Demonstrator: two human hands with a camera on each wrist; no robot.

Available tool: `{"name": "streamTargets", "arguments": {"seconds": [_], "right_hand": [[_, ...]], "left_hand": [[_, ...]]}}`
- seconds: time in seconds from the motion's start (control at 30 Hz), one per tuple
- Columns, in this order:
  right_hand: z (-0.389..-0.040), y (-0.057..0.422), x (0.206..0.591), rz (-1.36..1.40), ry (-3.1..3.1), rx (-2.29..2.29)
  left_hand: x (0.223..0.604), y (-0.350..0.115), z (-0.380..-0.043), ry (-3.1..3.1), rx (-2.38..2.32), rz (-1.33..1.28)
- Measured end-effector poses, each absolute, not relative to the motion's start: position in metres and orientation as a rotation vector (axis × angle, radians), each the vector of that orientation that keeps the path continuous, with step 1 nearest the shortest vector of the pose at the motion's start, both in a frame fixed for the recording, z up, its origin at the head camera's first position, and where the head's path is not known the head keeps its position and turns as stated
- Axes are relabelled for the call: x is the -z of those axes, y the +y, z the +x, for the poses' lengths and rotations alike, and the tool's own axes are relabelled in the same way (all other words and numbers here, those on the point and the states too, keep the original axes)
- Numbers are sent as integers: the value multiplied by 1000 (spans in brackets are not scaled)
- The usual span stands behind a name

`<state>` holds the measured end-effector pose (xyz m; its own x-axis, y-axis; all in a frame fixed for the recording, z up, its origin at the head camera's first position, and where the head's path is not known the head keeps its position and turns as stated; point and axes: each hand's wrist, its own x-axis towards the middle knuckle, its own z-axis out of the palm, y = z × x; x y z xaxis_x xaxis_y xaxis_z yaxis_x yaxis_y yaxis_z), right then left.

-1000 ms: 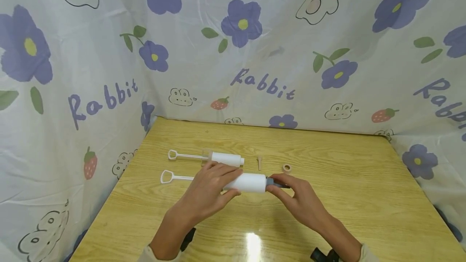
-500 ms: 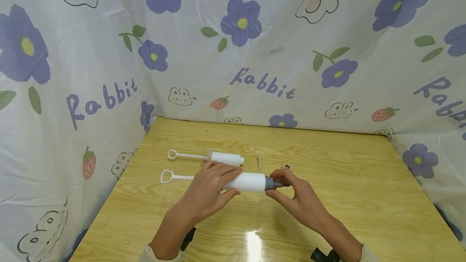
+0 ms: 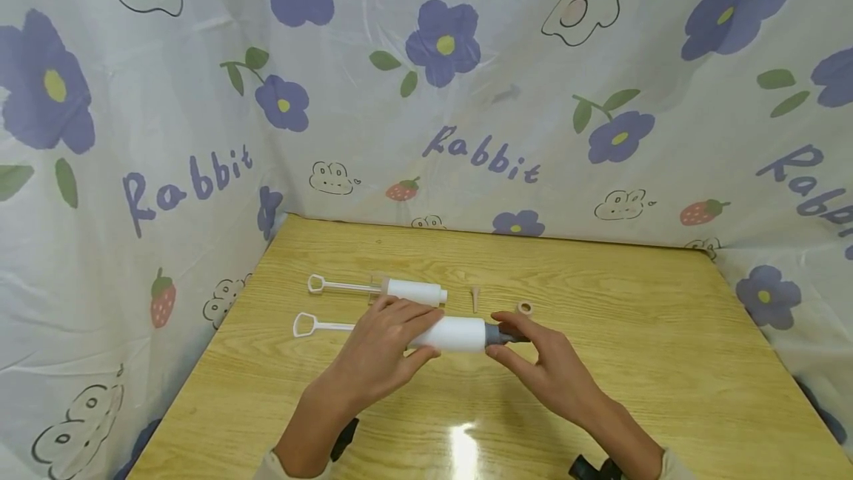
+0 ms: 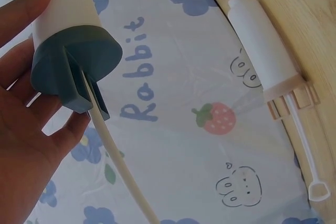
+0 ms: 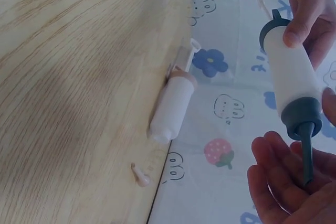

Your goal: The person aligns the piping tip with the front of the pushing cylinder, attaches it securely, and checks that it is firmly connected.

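Note:
My left hand [image 3: 380, 347] grips the white barrel of a large plunger syringe [image 3: 456, 334], holding it sideways above the table. Its dark teal end cap [image 4: 76, 59] has two prongs, and a thin white rod runs out between them to a loop handle [image 3: 305, 324]. A dark teal collar [image 5: 302, 114] with a long tapered nozzle [image 5: 307, 156] sits at the barrel's other end. Around that nozzle my right hand [image 3: 546, 354] is loosely spread. Its thumb tip is at the collar, while the fingers in the right wrist view stand apart from the nozzle.
Behind lies a second, smaller white syringe [image 3: 413, 291] with a beige collar and drawn-out rod. A small beige nozzle [image 3: 475, 298] and a beige ring [image 3: 525, 307] lie to its right on the wooden table [image 3: 633, 302]. Patterned cloth [image 3: 360, 95] stands around the table.
The right fingers have shifted about the teal collar, the index finger lifting off it, so more of the collar shows. The left hand and syringe have stayed almost in place.

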<state>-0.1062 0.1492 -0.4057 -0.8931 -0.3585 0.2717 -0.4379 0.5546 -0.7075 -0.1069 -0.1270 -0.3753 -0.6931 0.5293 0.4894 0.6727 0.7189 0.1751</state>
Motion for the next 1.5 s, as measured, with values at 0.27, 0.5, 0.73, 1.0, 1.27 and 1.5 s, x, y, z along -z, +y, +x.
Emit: {"name": "streamTargets", "arguments": {"seconds": [0.27,0.5,0.73,1.0,1.27,1.5], "right_hand": [[-107,149,406,772,-2648,-1289],[-107,150,408,734,-2703,-1298],[-107,150,408,754,-2664,-1289],[-107,149,406,758,-2668,-1258],[-106,151,408,713,-2687,-1257],[-108,152,410,752,-2640,-1273]], "left_hand": [[376,-126,-107,-2519,475,-938],[377,-126,-107,-2507,442,-955],[376,-126,-107,-2515,448,-946],[375,-124,-106,-2511,444,-958],[376,-125,-107,-2526,452,-958],[378,-123,-108,-2522,452,-957]]}}
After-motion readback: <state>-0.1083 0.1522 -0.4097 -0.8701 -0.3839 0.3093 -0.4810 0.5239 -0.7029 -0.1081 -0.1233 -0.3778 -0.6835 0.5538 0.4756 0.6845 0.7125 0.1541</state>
